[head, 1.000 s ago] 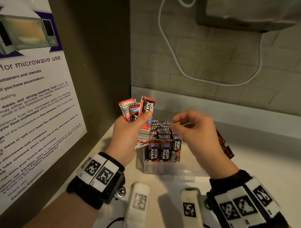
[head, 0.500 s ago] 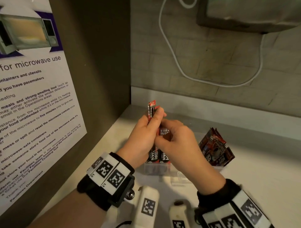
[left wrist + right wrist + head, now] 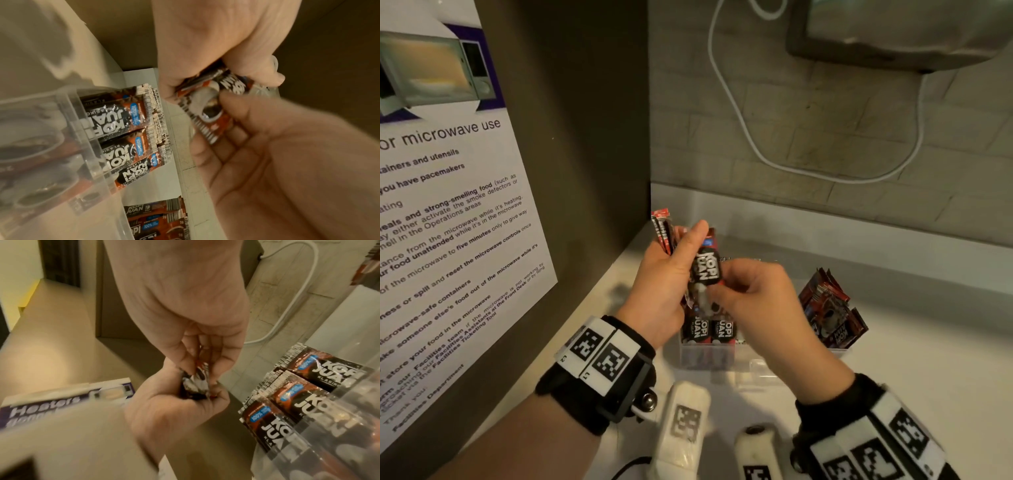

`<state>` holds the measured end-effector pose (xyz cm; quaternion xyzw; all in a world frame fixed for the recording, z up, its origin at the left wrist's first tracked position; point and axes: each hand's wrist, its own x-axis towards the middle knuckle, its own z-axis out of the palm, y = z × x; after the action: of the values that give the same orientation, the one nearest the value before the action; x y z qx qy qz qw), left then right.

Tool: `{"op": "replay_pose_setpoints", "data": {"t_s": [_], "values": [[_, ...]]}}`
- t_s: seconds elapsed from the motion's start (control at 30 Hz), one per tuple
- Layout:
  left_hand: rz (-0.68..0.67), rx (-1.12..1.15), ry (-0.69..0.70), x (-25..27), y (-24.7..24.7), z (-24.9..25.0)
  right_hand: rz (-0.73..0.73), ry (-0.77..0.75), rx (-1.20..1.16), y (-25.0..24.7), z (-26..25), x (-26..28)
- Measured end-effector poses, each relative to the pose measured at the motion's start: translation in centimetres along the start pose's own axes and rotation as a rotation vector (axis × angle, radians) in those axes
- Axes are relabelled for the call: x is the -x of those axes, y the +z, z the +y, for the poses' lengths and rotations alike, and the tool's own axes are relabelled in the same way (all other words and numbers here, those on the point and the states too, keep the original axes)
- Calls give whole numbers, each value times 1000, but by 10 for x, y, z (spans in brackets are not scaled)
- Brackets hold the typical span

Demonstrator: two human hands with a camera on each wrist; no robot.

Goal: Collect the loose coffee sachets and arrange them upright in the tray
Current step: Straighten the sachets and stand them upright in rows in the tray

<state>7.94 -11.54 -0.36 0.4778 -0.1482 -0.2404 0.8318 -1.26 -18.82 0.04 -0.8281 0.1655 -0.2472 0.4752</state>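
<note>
Head view shows both hands meeting just above the clear tray [image 3: 707,358], which stands on the pale table [image 3: 928,377] near the corner by the wall poster [image 3: 441,212]. The left hand [image 3: 664,284] grips a small bundle of coffee sachets [image 3: 705,270], fingers curled round it and the thumb pressed along the front one, so the stack stays squared and its printed faces all turn one way. A few red-edged ends [image 3: 661,229] poke out above the knuckles. The right hand [image 3: 753,298] pinches the lower part of the front sachet between thumb and fingertips, and I'd judge it is either peeling that one off the stack or straightening it before it goes down.

In the left wrist view the pinch is plain: right thumb on the coffee-cup picture, the bundle wedged in the left palm. Beneath them, the sachets already in the tray [image 3: 123,123] stand on end in a tight row, labels facing front, which leaves a slot behind or beside for more.

Off to the right, a second cluster of sachets [image 3: 828,311] leans crookedly, well apart from the hands; whether it sits in another compartment of the tray I can't tell. It looks like the untidy lot still to be sorted.
</note>
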Motion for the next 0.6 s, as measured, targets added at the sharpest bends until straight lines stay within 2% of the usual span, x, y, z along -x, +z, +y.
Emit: {"op": "replay_pose_setpoints", "data": {"t_s": [0.1,0.17,0.23,0.5,0.6], "values": [[68,44,-57,-6,-9,6,117,134,-55,-20,16,-7],[99,56,-56,-8,-17,9,213,184,14,-34,30,-12],[107,55,-51,-8,-22,10,243,241,108,-44,40,-15],[95,1,-61,-2,-23,7,-21,448,342,-39,63,-19],[90,-4,-61,-1,-23,7,-57,490,298,-36,70,-21]]}}
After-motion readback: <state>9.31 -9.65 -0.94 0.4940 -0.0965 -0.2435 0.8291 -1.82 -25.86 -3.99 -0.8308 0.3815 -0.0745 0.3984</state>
